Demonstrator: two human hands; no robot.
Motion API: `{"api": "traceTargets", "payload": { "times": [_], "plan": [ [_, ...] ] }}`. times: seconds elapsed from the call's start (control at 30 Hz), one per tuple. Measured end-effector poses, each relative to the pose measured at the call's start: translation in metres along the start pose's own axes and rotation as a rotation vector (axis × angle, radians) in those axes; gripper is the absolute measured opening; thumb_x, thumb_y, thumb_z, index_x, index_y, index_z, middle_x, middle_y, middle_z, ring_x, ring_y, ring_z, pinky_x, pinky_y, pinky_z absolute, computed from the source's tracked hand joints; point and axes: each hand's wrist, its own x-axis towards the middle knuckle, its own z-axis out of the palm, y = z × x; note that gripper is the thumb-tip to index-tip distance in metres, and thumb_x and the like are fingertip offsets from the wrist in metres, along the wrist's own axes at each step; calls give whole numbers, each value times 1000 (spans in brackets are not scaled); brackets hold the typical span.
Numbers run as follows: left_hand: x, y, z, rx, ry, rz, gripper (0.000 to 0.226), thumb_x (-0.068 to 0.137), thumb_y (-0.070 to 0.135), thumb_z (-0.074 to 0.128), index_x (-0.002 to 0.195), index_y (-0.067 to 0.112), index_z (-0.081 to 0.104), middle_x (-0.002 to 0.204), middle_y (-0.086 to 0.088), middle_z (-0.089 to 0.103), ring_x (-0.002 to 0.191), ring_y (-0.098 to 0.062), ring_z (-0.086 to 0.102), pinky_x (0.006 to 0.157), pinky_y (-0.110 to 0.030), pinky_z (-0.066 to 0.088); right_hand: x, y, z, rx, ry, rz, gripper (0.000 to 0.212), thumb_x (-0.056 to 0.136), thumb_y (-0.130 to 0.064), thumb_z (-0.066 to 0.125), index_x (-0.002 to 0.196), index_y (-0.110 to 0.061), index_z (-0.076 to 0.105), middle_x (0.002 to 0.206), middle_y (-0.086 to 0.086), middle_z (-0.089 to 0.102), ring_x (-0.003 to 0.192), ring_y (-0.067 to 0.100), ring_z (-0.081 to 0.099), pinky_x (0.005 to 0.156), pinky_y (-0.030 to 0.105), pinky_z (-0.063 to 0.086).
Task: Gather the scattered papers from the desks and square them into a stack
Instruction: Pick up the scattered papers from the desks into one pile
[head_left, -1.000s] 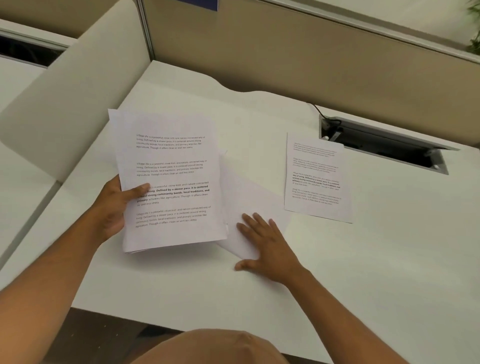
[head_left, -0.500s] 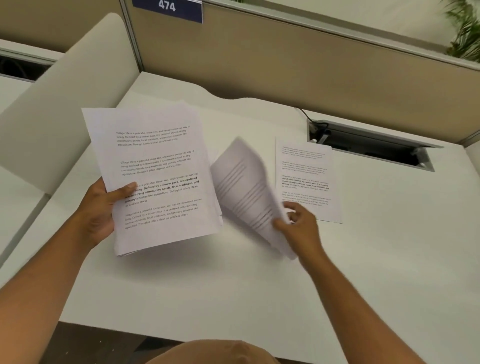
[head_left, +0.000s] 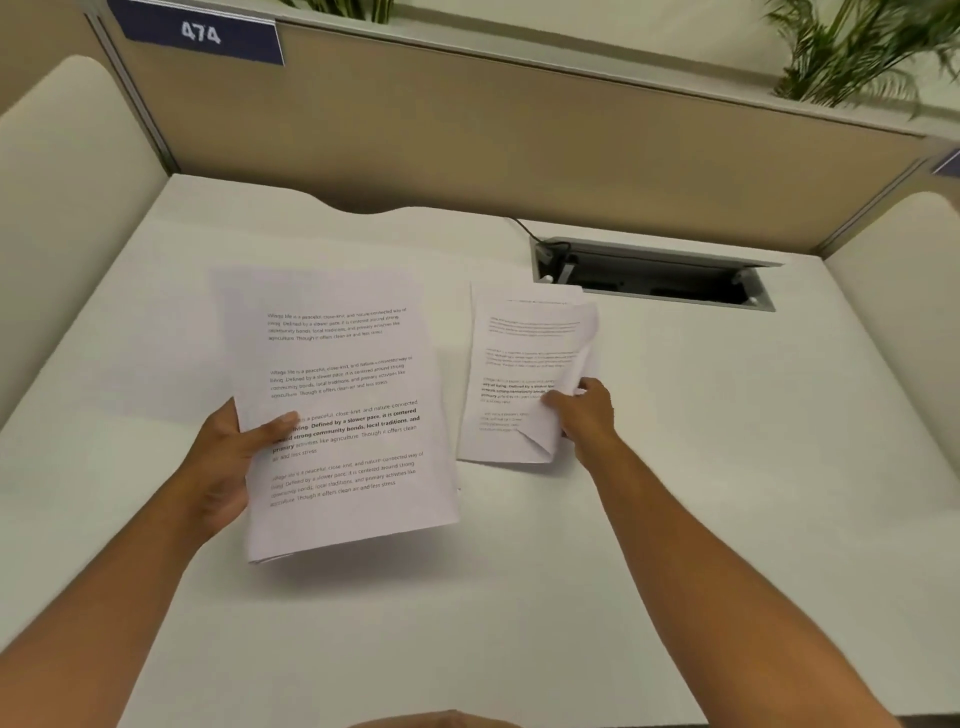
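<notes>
Head view, and the left hand (head_left: 223, 462) is clamped on the gathered stack (head_left: 337, 415), thumb pressed across the printed face, fingers hidden behind. The stack hangs above the white desk (head_left: 519, 597) at about nine o'clock from the middle of the desktop, casting a soft shadow below its lower edge.

Over at three o'clock from that stack, the right hand (head_left: 587, 410) pinches a loose sheet (head_left: 524, 358) by its right edge, the lower corner curled under. Half a second back that sheet was mid-air, blurred and swinging between the stack and the page lying flat; now it sits down over that flat sheet (head_left: 524, 293), whose top edge peeks out above at twelve o'clock. Whether the hand grips both sheets or only the upper one, I cannot tell.

The hand has travelled right, away from the stack, and the two now stand well apart.

Beyond the sheets, at one o'clock, the open cable tray (head_left: 654, 275) is sunk in the desktop. The number plate 474 (head_left: 200, 34) shows on the partition at eleven o'clock, fuller in view than before.
</notes>
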Motion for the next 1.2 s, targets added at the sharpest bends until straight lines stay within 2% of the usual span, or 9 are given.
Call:
{"api": "traceTargets", "payload": {
  "times": [0.2,0.27,0.37,0.47,0.67,0.8,1.0,1.13,1.2],
  "plan": [
    [9,-15,30,46,13,-61,49,84,16,83,131,28,77,132,-5,83,111,-30,83,79,-40,71,24,-9,-5,-566,234,6,78,83,-57,71,140,-10,49,145,13,49,137,39,44,108,51,41],
    [12,-20,38,64,18,-75,52,82,17,83,133,26,74,130,-5,84,111,-31,83,78,-40,71,29,-13,-8,-636,220,24,85,80,-59,77,142,-9,45,147,14,45,139,38,42,109,51,40],
    [18,-26,48,71,15,-93,55,83,18,84,136,25,72,132,-6,83,112,-32,83,80,-42,71,38,-16,-15,-670,189,56,90,76,-41,90,143,-8,39,147,16,44,137,38,47,106,51,45],
    [22,-29,57,66,14,-111,53,84,17,84,135,25,73,131,-6,84,112,-33,83,80,-43,71,49,-16,-31,-619,151,79,84,74,-28,93,139,-6,45,140,15,58,128,38,60,106,48,46],
    [30,-30,69,72,40,-138,39,100,6,76,133,25,73,127,-6,85,108,-32,84,77,-42,71,63,-12,-72,-313,-65,-50,33,92,-5,74,124,1,70,127,21,73,112,40,71,101,52,58],
    [31,-25,75,56,62,-146,40,101,3,74,137,21,72,127,-7,85,112,-33,83,79,-41,70,55,-9,-97,-197,-59,-137,26,96,-14,76,120,-10,71,119,14,76,88,26,74,74,34,57],
    [26,-17,77,37,121,-152,40,102,2,73,137,20,71,126,-7,85,113,-34,83,83,-46,70,13,-13,-115,59,12,-254,23,94,-28,80,114,-21,73,102,-9,80,99,28,75,89,35,55],
    [20,-14,81,1,175,-121,33,105,8,72,135,21,72,126,-7,85,112,-34,83,82,-45,70,-28,-22,-84,58,-55,-312,15,92,-33,80,103,-29,72,90,-26,80,90,11,76,75,26,54],
    [18,-15,85,-19,198,-89,27,109,20,68,136,22,71,126,-7,85,115,-34,82,85,-46,70,-47,-22,-55,-5,-132,-372,17,90,-33,82,102,-29,71,93,-22,80,84,7,78,70,25,55]
  ]
}}
